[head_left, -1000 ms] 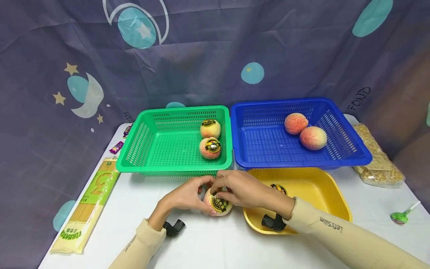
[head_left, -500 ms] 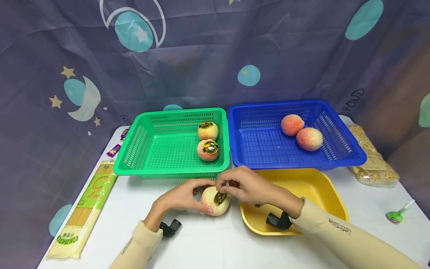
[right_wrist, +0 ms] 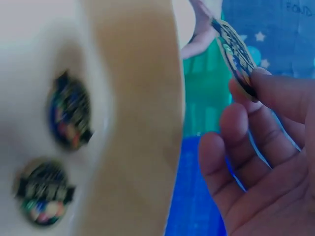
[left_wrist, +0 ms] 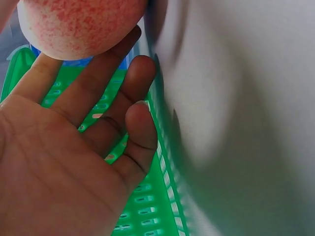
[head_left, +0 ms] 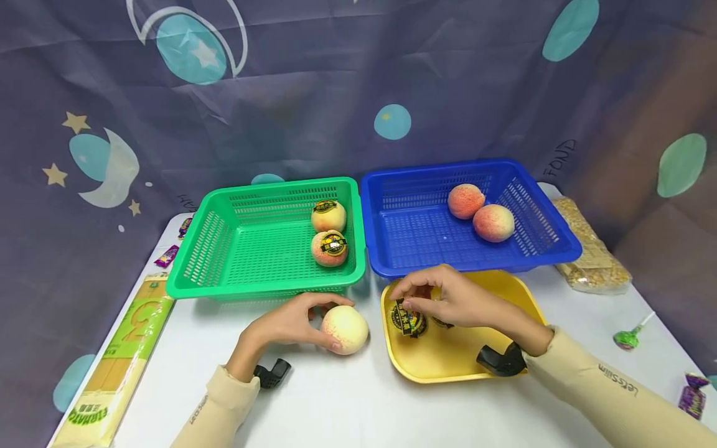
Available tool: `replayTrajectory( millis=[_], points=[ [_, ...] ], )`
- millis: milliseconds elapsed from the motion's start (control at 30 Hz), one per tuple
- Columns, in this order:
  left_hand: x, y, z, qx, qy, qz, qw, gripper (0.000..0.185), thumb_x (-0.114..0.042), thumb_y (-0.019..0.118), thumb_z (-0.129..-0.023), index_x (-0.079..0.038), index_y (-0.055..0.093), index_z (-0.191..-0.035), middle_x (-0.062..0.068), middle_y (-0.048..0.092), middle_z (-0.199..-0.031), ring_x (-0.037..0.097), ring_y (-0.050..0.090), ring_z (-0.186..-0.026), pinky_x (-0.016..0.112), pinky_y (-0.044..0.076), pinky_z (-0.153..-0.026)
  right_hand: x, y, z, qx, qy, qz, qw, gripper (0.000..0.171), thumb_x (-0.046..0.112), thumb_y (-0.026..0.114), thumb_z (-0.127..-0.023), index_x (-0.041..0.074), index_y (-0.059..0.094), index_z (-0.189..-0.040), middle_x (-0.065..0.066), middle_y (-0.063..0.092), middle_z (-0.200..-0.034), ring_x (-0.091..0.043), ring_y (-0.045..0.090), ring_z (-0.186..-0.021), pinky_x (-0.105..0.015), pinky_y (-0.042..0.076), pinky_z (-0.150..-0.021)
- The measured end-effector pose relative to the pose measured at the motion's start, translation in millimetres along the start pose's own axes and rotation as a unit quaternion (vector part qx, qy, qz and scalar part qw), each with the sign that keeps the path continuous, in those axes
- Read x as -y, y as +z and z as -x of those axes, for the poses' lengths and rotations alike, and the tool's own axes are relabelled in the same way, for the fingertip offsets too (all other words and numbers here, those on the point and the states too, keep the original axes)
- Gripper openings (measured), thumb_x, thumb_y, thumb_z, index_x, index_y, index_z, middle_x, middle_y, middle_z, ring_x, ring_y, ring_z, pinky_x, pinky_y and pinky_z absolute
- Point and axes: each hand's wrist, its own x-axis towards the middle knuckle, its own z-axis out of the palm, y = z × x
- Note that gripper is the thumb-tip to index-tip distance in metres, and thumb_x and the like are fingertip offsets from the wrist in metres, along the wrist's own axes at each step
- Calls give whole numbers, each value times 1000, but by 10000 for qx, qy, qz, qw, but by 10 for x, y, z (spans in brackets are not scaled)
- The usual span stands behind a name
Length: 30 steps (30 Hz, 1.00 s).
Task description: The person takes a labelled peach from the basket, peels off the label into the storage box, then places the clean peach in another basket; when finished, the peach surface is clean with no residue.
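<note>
A pale peach (head_left: 345, 330) with a pink blush sits on the white table, its visible side bare of any label. My left hand (head_left: 299, 323) holds it, thumb in front and fingers behind; the left wrist view shows the peach's red-speckled side (left_wrist: 81, 24) against those fingers. Over the yellow tub (head_left: 448, 370), my right hand (head_left: 442, 295) pinches a round black-and-gold sticker (head_left: 407, 318) between thumb and index finger. In the right wrist view the pinched sticker (right_wrist: 235, 59) is seen nearly edge-on. Two similar stickers, an upper one (right_wrist: 70, 112) and a lower one (right_wrist: 45, 191), lie in the tub.
Behind stand a green basket (head_left: 185, 292) with two stickered peaches (head_left: 329, 249) and a blue basket (head_left: 476, 264) with two plain ones (head_left: 493, 223). Noodles (head_left: 120, 354) lie left; a bag of grains (head_left: 594, 261), a lollipop (head_left: 627, 338) and a wrapped candy (head_left: 693, 395) lie right.
The sticker has come off the peach. My right hand has carried it rightward over the yellow tub, while my left hand kept hold of the peach. The head view has turned right.
</note>
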Motion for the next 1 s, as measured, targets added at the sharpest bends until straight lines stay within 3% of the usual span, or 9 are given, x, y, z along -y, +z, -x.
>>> replayTrajectory(
  millis=[400,700,1000],
  points=[
    [-12,-20,-36,100,-97,-16,9999,65,-40,93,-71,-37,66,-130,-11,69,-114,16,57,-101,36,46,-85,-196,-219,371,680,557,225,9959,22,-2,61,-97,8,72,-114,-1,72,-94,-7,61,-78,-24,54,-72],
    [-38,-30,-51,169,-58,-37,9998,64,-40,92,-72,-36,66,-130,-10,69,-113,17,56,-99,37,46,-83,-200,-77,289,1413,572,272,9879,30,-7,59,-94,11,74,-113,1,66,-84,-2,54,-76,-20,49,-70],
    [-32,-33,-46,161,-59,-22,9998,65,-39,92,-71,-35,66,-130,-10,69,-113,16,57,-100,36,46,-85,-158,-34,281,2096,919,181,9733,36,-3,69,-89,15,72,-120,2,72,-99,0,57,-78,-19,51,-72]
  ],
)
